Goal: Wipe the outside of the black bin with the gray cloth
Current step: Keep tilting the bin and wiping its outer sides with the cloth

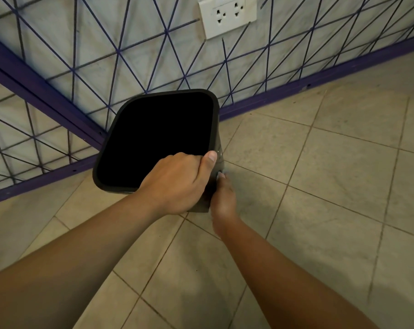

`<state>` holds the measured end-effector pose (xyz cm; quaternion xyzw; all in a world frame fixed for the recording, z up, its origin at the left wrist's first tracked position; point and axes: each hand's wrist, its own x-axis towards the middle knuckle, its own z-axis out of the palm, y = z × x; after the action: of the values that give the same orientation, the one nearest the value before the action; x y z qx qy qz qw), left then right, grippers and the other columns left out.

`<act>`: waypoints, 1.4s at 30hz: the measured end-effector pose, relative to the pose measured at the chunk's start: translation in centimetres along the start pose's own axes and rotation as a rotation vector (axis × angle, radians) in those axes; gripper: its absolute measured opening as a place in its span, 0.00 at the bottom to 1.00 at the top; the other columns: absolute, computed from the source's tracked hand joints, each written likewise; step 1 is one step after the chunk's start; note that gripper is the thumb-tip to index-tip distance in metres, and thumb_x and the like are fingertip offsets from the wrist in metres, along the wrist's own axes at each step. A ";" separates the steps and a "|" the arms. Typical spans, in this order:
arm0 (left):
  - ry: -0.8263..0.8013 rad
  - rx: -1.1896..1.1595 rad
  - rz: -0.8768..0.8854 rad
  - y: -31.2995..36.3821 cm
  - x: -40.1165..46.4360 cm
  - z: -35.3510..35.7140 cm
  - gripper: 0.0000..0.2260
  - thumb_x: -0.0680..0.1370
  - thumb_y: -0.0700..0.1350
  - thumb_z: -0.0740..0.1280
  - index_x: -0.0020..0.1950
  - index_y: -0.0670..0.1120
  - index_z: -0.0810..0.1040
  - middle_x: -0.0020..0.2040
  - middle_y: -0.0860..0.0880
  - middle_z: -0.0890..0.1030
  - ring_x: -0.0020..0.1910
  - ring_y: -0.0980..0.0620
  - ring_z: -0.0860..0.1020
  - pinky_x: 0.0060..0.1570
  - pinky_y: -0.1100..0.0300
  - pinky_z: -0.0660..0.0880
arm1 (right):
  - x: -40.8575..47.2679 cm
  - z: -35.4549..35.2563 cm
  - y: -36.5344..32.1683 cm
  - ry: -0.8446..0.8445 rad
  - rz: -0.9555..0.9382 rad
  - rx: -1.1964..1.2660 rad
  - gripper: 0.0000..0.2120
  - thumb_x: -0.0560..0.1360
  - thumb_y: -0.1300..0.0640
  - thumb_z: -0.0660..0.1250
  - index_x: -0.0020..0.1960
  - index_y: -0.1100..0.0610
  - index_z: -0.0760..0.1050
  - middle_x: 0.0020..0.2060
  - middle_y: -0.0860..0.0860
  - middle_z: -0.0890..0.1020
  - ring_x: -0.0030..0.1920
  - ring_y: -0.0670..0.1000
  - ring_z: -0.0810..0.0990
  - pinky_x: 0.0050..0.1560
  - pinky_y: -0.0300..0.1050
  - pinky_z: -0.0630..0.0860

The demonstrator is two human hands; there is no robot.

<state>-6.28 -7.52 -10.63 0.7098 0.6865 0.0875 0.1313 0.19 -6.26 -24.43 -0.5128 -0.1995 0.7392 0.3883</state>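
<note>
Centre frame: my left hand (177,184) grips the near rim of the black bin (158,138), standing on the tiled floor (320,186) by the wall grille (82,67). Just right, my right hand (223,198) lies against the bin's right side; gray cloth barely visible, grasp indeterminate. Wiping seems underway; other sides apparently left.

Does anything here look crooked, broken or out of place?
Only the black bin: it looks tilted rather than flat on the tiled floor, with the left hand gripping its rim. The right hand is low against its side. Nothing looks spilled or broken.
</note>
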 end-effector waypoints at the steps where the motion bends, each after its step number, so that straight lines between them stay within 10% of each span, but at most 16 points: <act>1: 0.002 -0.012 -0.009 0.0 0.0 0.0 0.24 0.85 0.53 0.48 0.31 0.50 0.69 0.24 0.50 0.70 0.23 0.54 0.71 0.28 0.59 0.64 | -0.5 0.2 0.0 -0.005 -0.031 -0.049 0.24 0.85 0.46 0.52 0.79 0.47 0.60 0.76 0.51 0.68 0.76 0.53 0.65 0.78 0.57 0.62; 42: 0.081 0.010 0.036 -1.0 0.4 0.7 0.27 0.84 0.56 0.48 0.27 0.52 0.68 0.21 0.52 0.70 0.21 0.56 0.71 0.26 0.61 0.60 | -3.5 0.7 0.6 -0.004 -0.279 -0.169 0.24 0.86 0.48 0.47 0.81 0.50 0.55 0.79 0.50 0.63 0.80 0.52 0.58 0.79 0.59 0.57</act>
<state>-6.96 -7.16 -11.67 0.7186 0.6788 0.1149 0.0984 -0.06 -9.31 -22.41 -0.5096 -0.3310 0.6597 0.4423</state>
